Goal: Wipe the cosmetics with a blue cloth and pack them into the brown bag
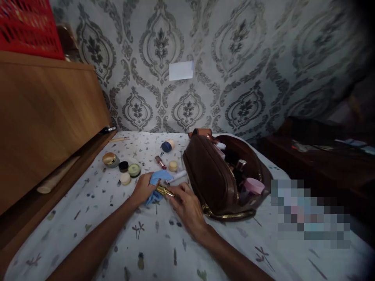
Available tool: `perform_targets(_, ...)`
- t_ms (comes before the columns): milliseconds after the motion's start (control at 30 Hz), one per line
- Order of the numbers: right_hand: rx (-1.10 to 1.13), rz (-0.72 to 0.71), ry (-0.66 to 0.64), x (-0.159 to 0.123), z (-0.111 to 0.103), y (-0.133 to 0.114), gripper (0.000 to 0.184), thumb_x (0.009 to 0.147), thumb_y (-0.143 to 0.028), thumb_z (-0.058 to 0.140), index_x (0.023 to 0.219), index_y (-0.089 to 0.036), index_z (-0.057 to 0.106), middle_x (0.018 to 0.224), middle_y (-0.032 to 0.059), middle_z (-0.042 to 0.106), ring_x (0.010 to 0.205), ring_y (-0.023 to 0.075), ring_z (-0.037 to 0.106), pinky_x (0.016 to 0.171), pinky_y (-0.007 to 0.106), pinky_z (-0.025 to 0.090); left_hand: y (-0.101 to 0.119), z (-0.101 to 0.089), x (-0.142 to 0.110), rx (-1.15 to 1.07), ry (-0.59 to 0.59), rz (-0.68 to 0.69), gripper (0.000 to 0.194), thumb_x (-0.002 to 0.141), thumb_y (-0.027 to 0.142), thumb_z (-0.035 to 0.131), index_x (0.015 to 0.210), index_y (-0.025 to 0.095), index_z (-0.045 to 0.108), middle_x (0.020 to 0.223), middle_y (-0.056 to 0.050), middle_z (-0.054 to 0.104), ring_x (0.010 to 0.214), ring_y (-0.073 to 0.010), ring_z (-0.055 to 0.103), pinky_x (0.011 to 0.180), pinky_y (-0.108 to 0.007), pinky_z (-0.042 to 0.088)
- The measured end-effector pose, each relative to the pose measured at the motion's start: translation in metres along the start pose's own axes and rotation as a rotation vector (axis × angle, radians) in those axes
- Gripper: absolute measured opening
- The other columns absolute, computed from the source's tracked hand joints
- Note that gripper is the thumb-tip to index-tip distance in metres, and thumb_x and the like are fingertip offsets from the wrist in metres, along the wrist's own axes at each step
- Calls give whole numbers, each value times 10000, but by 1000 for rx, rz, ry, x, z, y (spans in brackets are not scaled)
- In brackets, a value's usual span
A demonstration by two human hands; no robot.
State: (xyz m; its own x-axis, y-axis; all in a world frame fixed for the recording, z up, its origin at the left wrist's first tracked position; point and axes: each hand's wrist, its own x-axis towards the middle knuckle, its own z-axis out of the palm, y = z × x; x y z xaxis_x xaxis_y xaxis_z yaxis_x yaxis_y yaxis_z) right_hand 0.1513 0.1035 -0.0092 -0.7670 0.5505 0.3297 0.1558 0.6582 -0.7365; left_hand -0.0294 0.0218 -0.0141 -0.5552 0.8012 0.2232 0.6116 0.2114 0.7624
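My left hand (pixel 143 188) is closed round a light blue cloth (pixel 160 176), which spreads out above and below the fingers. A shiny gold cosmetic tube (pixel 165 190) lies between both hands, one end against the cloth. The fingers of my right hand (pixel 190 208) pinch its other end. Just beyond the hands are a white tube (pixel 178 176), a small cream-coloured pot (pixel 173 166) and a lipstick (pixel 160 162). Close to my left hand stand a pale round pot (pixel 125 179), a green-topped jar (pixel 134 170) and a black-lidded jar (pixel 123 166).
An open brown cosmetic bag (pixel 209 175) with items inside, including a pink-lidded jar (pixel 254 185), stands right of my hands. Farther back lies a blue-capped bottle (pixel 166 146). A gold-lidded jar (pixel 110 159) sits near the wooden cabinet (pixel 49 105) on the left. A patterned wall is behind.
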Motion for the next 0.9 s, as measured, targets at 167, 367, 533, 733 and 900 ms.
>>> perform_targets(167, 324, 73, -18, 4, 8, 9, 238, 857, -356, 599, 986, -192, 715, 901, 57, 735, 803, 211, 666, 728, 303, 508, -5, -1, 3, -98, 15, -125, 441, 839, 548, 478, 632, 169, 567, 574, -12, 570, 573, -177, 564, 559, -273, 448)
perform_targets(367, 440, 181, 44, 9, 13, 12, 260, 773, -412, 648, 873, -178, 697, 781, 42, 707, 704, 189, 616, 660, 295, 472, 5, -10, 0, -181, 55, -89, 348, 860, 505, 522, 950, 178, 596, 869, -26, 651, 847, -188, 610, 764, -273, 484)
perform_targets(533, 520, 230, 129, 8, 12, 3, 207, 728, -367, 656, 806, -176, 679, 739, 18, 655, 675, 157, 554, 658, 278, 447, 18, -19, -7, -139, 85, -12, 514, 837, 424, 560, 1288, 192, 474, 934, -17, 597, 877, -180, 595, 800, -286, 489)
perform_targets(733, 711, 284, 211, 10, 14, 6, 215, 686, -395, 698, 754, -196, 654, 691, -16, 620, 643, 138, 534, 650, 265, 450, 23, -9, -15, 37, -62, 326, 373, 934, 497, 441, 1105, 229, 637, 1078, -50, 625, 1027, -220, 607, 898, -322, 491)
perform_targets(900, 793, 283, 243, 10, 14, 8, 233, 683, -420, 718, 742, -202, 658, 691, -21, 631, 642, 136, 544, 659, 263, 479, 17, 6, -18, 205, -125, 507, 322, 928, 499, 446, 958, 254, 652, 995, -48, 660, 929, -225, 645, 791, -297, 526)
